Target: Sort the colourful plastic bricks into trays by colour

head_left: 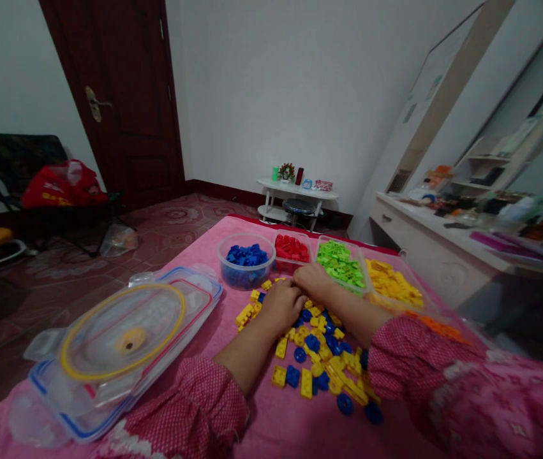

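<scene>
My left hand (pixel 281 307) and my right hand (pixel 313 282) meet over a loose pile of yellow and blue toy building bricks (pixel 312 343) on a pink cloth. Both sets of fingers are bent and closed, with the fingertips close together. Whatever they hold is hidden behind the fingers. Just beyond the hands stands a clear box of red bricks (pixel 292 247). A round tub of blue bricks (pixel 247 256) is left of it. To the right are a box of green bricks (pixel 341 262) and one of yellow bricks (pixel 392 283).
Stacked clear lids (pixel 130 338) with blue, red and yellow seals lie at the left of the pink-covered table (pixel 214 398). Orange pieces (pixel 438 327) sit near my right sleeve. A cluttered white dresser (pixel 443 236) stands at the right, a low white shelf (pixel 295 187) beyond.
</scene>
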Demonstrator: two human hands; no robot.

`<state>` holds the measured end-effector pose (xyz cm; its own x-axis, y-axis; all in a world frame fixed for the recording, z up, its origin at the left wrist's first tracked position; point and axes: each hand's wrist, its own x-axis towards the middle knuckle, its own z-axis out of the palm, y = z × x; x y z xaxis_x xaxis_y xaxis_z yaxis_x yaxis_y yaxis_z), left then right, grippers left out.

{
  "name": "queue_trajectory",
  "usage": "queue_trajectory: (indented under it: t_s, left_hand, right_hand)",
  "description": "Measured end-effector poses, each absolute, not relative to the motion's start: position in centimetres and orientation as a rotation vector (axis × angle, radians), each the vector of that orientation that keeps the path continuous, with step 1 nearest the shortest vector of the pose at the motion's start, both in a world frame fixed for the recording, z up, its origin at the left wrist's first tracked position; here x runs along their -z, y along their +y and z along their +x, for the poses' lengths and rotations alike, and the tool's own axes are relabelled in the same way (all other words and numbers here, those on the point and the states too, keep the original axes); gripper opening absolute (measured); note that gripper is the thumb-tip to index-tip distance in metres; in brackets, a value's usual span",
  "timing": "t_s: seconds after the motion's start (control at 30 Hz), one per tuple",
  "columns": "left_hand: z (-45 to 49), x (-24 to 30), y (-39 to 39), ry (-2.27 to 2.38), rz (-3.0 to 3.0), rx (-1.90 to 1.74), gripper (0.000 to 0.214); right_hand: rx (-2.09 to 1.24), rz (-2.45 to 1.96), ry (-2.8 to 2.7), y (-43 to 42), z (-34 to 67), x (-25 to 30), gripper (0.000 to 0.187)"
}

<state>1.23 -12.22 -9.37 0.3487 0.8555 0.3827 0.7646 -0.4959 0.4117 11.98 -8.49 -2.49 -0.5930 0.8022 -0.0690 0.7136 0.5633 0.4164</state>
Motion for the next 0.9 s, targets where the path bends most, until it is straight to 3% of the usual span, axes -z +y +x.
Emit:
queue_trajectory:
  t_s: [0.3,0.5,0.7,0.9]
  left_hand:
    - [1.2,9.5,-12.1,1.464,2.494,-0.827,0.031]
    - [1.2,9.3,-12.1,1.442,2.478,-0.810,0.033]
    - [1.1,9.3,-12.1,1.452,2.467,-0.802,0.032]
    - [1.2,9.2,-12.3,1.442,2.467,-0.815,0.032]
  right_hand:
    - [-0.609,1.803,2.445,-13.1,15.7,0.1,0.024]
    - [-0.307,1.811,2.356,-18.5,19.8,0.4,0.018]
    - [0.011,1.788,1.982,-22.6,20.3,2.5,0.034]
    - [0.099,1.938,2.299,-21.3,20.5,4.0,0.038]
